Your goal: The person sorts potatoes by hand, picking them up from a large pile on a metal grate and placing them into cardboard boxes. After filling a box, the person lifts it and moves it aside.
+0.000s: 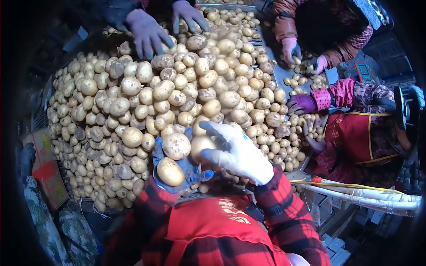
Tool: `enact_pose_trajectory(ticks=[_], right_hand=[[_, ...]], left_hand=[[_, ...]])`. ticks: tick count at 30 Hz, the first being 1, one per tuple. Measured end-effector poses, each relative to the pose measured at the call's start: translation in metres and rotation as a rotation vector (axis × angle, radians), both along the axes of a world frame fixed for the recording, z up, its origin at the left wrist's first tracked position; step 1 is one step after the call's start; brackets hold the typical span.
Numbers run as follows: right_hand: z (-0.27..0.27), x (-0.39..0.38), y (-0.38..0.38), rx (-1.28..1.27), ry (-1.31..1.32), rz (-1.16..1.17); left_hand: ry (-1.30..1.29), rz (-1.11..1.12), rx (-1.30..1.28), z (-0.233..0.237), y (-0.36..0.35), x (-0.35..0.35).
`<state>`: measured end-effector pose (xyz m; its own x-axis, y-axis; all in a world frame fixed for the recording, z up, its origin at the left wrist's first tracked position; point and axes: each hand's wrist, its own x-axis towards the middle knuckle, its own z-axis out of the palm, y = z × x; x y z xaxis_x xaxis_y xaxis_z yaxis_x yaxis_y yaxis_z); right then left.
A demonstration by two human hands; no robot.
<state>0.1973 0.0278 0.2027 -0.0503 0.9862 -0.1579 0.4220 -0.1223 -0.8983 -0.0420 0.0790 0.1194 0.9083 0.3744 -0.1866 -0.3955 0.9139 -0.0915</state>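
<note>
My left hand [190, 173], in a blue glove, is cupped palm up at the near edge of the pile. Two pale, dirt-specked potatoes lie in it: an upper potato [176, 146] and a lower potato [170, 172]. Just to the right, my right hand [243, 153] in a white glove with bluish fingertips curls around another potato [203, 147], partly hidden by the fingers. This potato sits close beside the left hand's fingers. Beneath and beyond both hands spreads a large heap of potatoes [120, 106], some with brown patches.
Across the heap, a person's gloved hands [148, 35] rest on potatoes. Co-workers at the right handle smaller potatoes, one with a purple glove [301, 104]. A cardboard box [49, 170] stands at the left. White pipes [364, 195] run at the right, and a scale display [364, 71] is behind.
</note>
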Motion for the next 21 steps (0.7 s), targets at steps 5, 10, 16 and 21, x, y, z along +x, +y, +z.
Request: enact_pose_trajectory(ticks=[5,10,16,21], right_hand=[[-0.068,0.037,0.047,0.37,-0.667,-0.251],[-0.11,0.054,0.093,0.147,-0.834,-0.157],[-0.113,0.098,0.07,-0.082,1.358,-0.545],[-0.043,0.024,0.087,-0.175,0.879,-0.2]], left_hand=[[0.059,0.021,-0.035,0.0,-0.006,-0.013],[0.081,0.043,-0.044,0.0,-0.009,-0.019],[0.065,0.101,-0.048,-0.005,-0.008,-0.022],[0.019,0.147,-0.05,-0.013,-0.023,-0.036]])
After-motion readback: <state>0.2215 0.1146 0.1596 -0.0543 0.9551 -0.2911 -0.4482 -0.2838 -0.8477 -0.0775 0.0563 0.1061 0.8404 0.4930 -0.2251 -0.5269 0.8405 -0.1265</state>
